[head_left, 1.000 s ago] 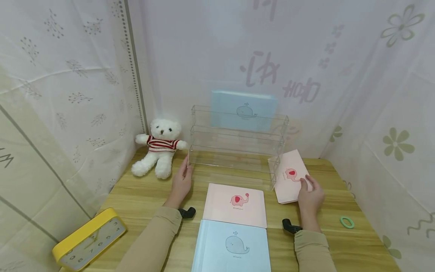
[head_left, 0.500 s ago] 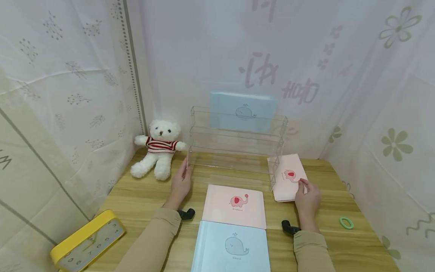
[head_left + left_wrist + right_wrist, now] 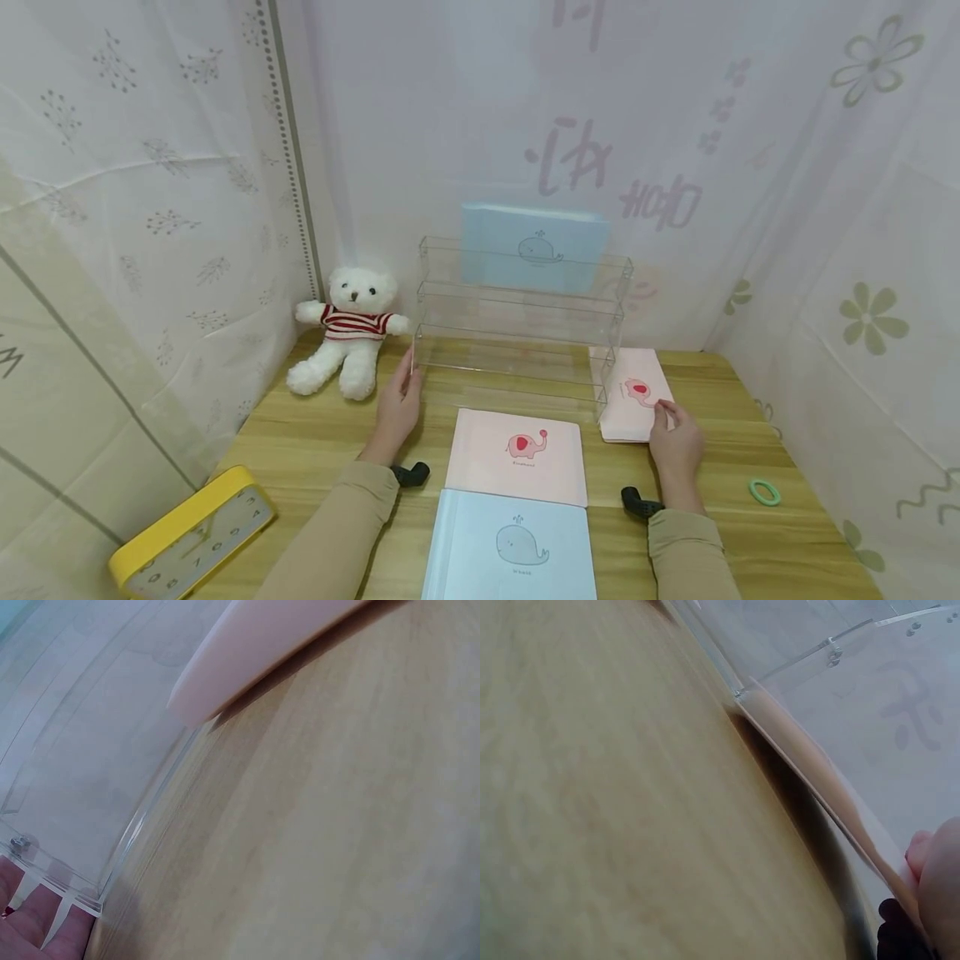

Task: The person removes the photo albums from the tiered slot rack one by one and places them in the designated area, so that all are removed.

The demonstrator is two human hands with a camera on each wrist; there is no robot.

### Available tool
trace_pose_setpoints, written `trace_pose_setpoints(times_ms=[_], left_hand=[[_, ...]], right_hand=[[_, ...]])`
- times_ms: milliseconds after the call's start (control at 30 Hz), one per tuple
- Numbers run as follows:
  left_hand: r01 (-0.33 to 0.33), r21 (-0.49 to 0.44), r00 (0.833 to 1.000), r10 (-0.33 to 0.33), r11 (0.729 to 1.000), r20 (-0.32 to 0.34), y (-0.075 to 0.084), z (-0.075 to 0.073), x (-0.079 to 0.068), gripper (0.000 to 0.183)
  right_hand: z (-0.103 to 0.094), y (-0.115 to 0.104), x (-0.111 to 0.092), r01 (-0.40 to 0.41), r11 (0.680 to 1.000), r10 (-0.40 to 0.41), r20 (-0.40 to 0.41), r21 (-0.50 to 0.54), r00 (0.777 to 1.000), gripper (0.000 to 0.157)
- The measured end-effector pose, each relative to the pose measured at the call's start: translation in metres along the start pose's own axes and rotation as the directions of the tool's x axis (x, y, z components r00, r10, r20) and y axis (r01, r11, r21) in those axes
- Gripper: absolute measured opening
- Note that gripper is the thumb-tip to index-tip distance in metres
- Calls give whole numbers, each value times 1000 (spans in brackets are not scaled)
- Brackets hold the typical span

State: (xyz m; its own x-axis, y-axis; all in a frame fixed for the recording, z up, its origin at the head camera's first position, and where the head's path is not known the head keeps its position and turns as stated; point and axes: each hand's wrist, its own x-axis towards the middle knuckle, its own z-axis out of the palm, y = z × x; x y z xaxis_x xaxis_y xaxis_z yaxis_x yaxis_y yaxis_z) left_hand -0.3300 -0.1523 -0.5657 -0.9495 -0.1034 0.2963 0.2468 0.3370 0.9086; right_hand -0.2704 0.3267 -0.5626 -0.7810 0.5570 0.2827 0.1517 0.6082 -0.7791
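A clear acrylic rack (image 3: 517, 346) with several tiers stands on the table. At its left side my left hand (image 3: 397, 412) rests with fairly straight fingers against the side panel; the left wrist view shows fingertips through the clear plastic. To the rack's right is a pink book (image 3: 637, 412) with an elephant on its cover. Its left part shows through the rack's clear side. My right hand (image 3: 677, 442) pinches the book's right edge between thumb and fingers. In the right wrist view, a dark shadow lies under the edge of the pink book (image 3: 810, 761).
A blue whale book (image 3: 480, 242) stands upright on the rack's top tier. In front lie another pink elephant book (image 3: 480, 458) and a blue whale book (image 3: 472, 550). A white teddy bear (image 3: 360, 292), yellow clock (image 3: 187, 512) and green ring (image 3: 765, 492) are around.
My right hand has brought the pink book lower and slightly left, its cover turning more upright in view beside the rack. My left hand stays at the rack's left side.
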Motion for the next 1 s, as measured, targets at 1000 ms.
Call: trace_pose_setpoints(times_ms=[1000], left_hand=[[7, -6, 1000, -6, 1000, 18, -5, 1, 1, 55]], right_hand=[[2, -5, -2, -48, 991, 56, 63, -127, 996, 37]])
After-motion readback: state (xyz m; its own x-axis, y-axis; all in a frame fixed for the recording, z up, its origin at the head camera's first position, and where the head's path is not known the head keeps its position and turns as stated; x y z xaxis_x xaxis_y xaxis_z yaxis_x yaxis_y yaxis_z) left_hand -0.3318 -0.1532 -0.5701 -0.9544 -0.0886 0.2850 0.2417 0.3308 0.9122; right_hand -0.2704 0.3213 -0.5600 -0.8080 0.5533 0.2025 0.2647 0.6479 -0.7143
